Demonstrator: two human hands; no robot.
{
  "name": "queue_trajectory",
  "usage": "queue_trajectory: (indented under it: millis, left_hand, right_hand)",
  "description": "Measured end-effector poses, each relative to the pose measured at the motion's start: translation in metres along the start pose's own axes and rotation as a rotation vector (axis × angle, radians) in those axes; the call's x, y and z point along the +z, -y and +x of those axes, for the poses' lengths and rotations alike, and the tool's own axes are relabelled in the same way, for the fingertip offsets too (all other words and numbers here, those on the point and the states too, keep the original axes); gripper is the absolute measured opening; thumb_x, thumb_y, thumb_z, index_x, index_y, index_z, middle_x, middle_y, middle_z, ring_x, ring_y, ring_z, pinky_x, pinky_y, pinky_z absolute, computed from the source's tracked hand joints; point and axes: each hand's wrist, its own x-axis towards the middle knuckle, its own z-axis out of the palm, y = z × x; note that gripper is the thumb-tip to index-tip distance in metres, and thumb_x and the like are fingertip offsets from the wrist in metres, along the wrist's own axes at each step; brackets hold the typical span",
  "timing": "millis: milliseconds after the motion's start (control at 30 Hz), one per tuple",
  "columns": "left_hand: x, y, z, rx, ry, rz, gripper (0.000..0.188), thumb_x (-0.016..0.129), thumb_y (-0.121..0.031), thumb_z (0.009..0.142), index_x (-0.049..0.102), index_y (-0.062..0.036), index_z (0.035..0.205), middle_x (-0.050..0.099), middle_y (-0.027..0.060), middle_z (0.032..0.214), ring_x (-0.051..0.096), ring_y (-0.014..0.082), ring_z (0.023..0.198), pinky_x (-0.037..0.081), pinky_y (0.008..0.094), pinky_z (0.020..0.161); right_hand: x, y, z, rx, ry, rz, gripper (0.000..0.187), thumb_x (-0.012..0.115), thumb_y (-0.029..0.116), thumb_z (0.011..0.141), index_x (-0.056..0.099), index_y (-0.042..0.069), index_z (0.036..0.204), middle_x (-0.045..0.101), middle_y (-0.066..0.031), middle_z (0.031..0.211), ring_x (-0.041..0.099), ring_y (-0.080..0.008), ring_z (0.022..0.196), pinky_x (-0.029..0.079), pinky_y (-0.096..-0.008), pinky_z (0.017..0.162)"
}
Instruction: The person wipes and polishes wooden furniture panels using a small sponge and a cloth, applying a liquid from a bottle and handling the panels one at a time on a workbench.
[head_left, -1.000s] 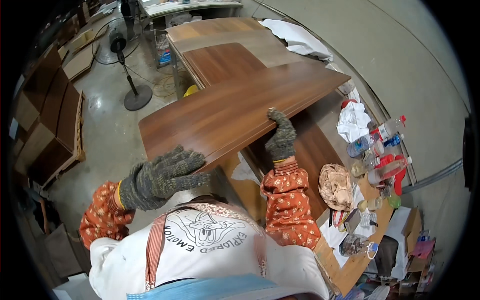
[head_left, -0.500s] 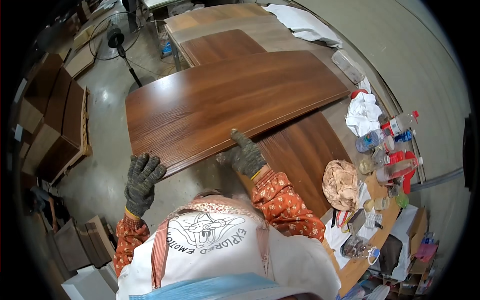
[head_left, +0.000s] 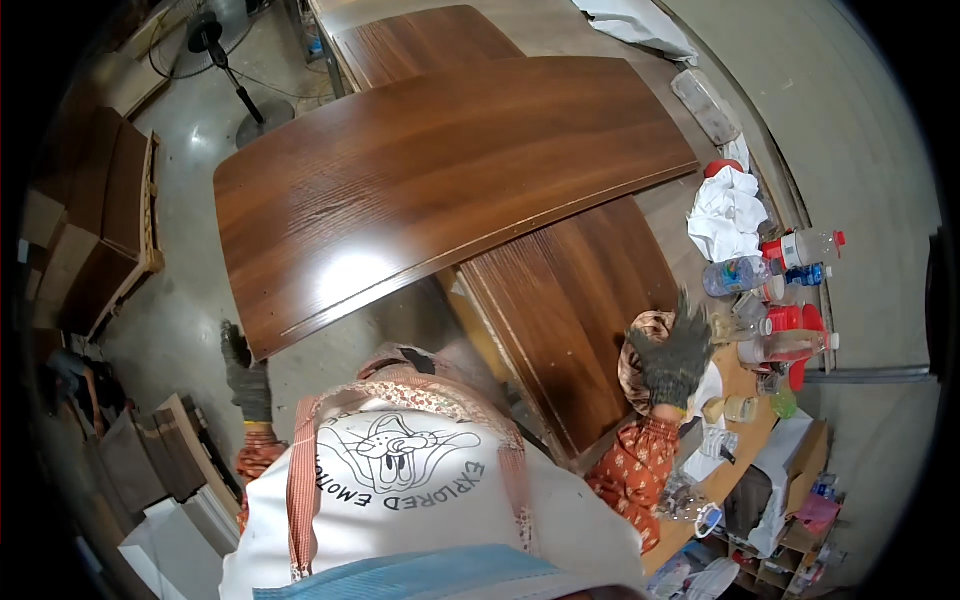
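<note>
A dark brown wood-grain board (head_left: 450, 150) with curved long edges lies across the table, its left end jutting past it. Beside that board's near-left corner is my left hand (head_left: 246, 380) in a dark grey knitted glove, fingers stretched upward along the end; whether they press on it I cannot tell. My right hand (head_left: 672, 365), gloved alike and blurred by motion, is over a crumpled beige cloth (head_left: 634, 360) at the table's right side. Its fingers look spread and the cloth is partly covered by them. A second brown board (head_left: 570, 320) lies partly under the first.
Bottles (head_left: 740, 276) and jars crowd the right edge, near a white crumpled cloth (head_left: 726, 212) and a clear plastic box (head_left: 706, 106). Another brown board (head_left: 425, 45) lies at the far side. A standing fan (head_left: 235, 80) and stacked panels (head_left: 105, 220) are on the left.
My right hand has left the board's near edge and moved right to the beige cloth. My left hand has shifted left and down to the corner. The board appears lower left at its left end.
</note>
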Motion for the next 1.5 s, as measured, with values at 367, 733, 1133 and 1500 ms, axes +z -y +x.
queue_trajectory:
  millis: [367, 733, 1133, 1500]
  left_hand:
    - [0.049, -0.082, 0.017, -0.826, -0.134, -1.051, 0.047, 0.069, -0.027, 0.084, 0.052, -0.0061, 0.123, 0.055, 0.0149, 0.120, 0.052, 0.0320, 0.111, 0.043, 0.0482, 0.098]
    - [0.063, -0.077, -0.002, -0.697, -0.278, -0.999, 0.044, 0.066, -0.020, 0.088, 0.049, -0.0011, 0.124, 0.052, 0.0154, 0.123, 0.051, 0.0290, 0.113, 0.045, 0.0453, 0.099]
    - [0.049, -0.050, -0.014, -0.654, -0.453, -1.029, 0.033, 0.068, -0.016, 0.086, 0.059, -0.0012, 0.114, 0.062, 0.0116, 0.110, 0.059, 0.0231, 0.100, 0.051, 0.0350, 0.088]
    - [0.019, -0.001, 0.126, -0.651, -0.413, -0.955, 0.036, 0.070, -0.025, 0.084, 0.061, -0.0056, 0.113, 0.062, 0.0085, 0.116, 0.056, 0.0220, 0.107, 0.047, 0.0345, 0.092]
  right_hand:
    - [0.048, -0.075, -0.003, 0.607, -0.020, 0.865, 0.028, 0.049, 0.021, 0.091, 0.060, -0.001, 0.106, 0.066, -0.0198, 0.093, 0.063, -0.0330, 0.086, 0.049, -0.0388, 0.078]
    - [-0.042, 0.148, 0.064, -0.576, -0.186, 1.093, 0.038, 0.056, 0.033, 0.090, 0.056, 0.007, 0.118, 0.056, -0.0123, 0.116, 0.052, -0.0235, 0.108, 0.037, -0.0413, 0.091]
    - [0.093, 0.231, 0.091, -0.917, -0.179, 0.244, 0.063, 0.038, 0.058, 0.087, 0.034, 0.030, 0.143, 0.013, -0.0091, 0.155, 0.008, -0.0279, 0.144, -0.002, -0.0623, 0.111]
    - [0.180, -0.140, 0.203, 0.710, -0.528, 0.972, 0.037, 0.041, 0.031, 0.100, 0.048, 0.005, 0.126, 0.054, -0.0165, 0.122, 0.053, -0.0266, 0.108, 0.040, -0.0325, 0.096]
